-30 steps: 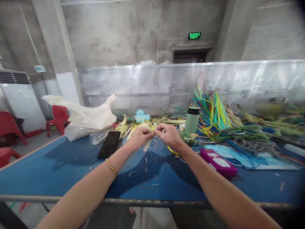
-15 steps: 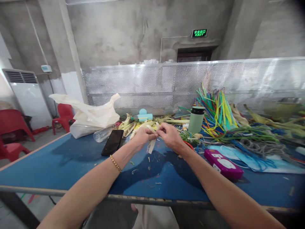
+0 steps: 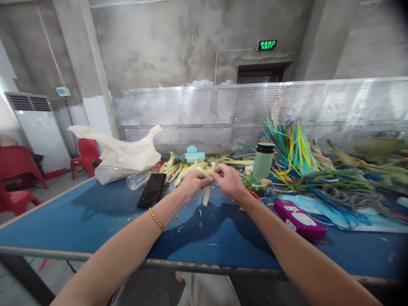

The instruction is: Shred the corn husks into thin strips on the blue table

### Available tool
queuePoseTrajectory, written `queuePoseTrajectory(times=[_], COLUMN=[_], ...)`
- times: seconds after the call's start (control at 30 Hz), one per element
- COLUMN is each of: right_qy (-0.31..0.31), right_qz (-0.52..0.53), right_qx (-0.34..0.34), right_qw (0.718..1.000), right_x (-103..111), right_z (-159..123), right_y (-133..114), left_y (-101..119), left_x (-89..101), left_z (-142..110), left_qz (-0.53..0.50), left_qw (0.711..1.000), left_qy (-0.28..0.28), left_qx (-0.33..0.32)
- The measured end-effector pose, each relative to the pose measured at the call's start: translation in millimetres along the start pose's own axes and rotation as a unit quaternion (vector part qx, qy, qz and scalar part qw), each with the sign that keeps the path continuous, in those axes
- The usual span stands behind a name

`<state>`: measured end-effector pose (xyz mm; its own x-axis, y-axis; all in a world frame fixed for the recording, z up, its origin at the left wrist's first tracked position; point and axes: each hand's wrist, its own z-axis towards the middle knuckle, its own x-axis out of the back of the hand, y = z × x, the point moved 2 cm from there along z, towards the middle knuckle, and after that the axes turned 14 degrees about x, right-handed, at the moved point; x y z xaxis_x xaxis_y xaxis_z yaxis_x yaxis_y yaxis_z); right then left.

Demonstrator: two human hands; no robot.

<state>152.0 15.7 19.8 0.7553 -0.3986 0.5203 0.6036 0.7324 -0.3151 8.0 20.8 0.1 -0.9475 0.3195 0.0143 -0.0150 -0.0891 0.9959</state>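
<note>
Over the middle of the blue table, my left hand and my right hand meet at the fingertips. Both pinch a pale, flat strip that looks like dried plant leaf. One end hangs below my left fingers, and another end stands up between the hands. The part between my fingertips is hidden. Several pale yellow husks lie just behind my left hand. A black phone rests left of my left wrist.
A white plastic bag and a clear bottle stand at the left. To the right are a green jar, colourful strips, tangled cords, a purple box and blue face masks. A perforated metal panel runs behind.
The camera view has shifted slightly, so the scene sits further right. The strip's lower end hangs at a different angle, and an end now stands up between my hands, which stay pinched together.
</note>
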Motion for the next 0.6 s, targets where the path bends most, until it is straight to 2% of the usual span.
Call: queuePoseTrajectory(times=[0.17, 0.3, 0.4, 0.5, 0.6], right_qy=[-0.040, 0.043, 0.036, -0.021, -0.044], right_qz=[-0.023, -0.080, -0.102, -0.039, 0.049], right_qx=[0.030, 0.055, 0.120, 0.144, 0.099], right_qw=[0.998, 0.994, 0.987, 0.989, 0.993], right_x=[5.0, 18.2, 19.1, 13.4, 10.2], right_z=[3.6, 6.0, 8.0, 8.7, 7.8], right_y=[8.5, 14.5, 15.1, 14.0, 12.7], left_y=[-5.7, -8.1, -8.6, -7.7, -6.4], left_x=[7.5, 9.5, 7.8, 6.0, 4.7], left_z=[7.8, 9.8, 9.1, 7.4, 4.8], left_qz=[-0.038, -0.052, -0.049, -0.048, -0.066], left_qw=[0.998, 0.997, 0.997, 0.997, 0.993], left_qy=[-0.044, -0.031, -0.031, -0.044, -0.073], left_qx=[0.030, 0.044, 0.043, 0.044, 0.064])
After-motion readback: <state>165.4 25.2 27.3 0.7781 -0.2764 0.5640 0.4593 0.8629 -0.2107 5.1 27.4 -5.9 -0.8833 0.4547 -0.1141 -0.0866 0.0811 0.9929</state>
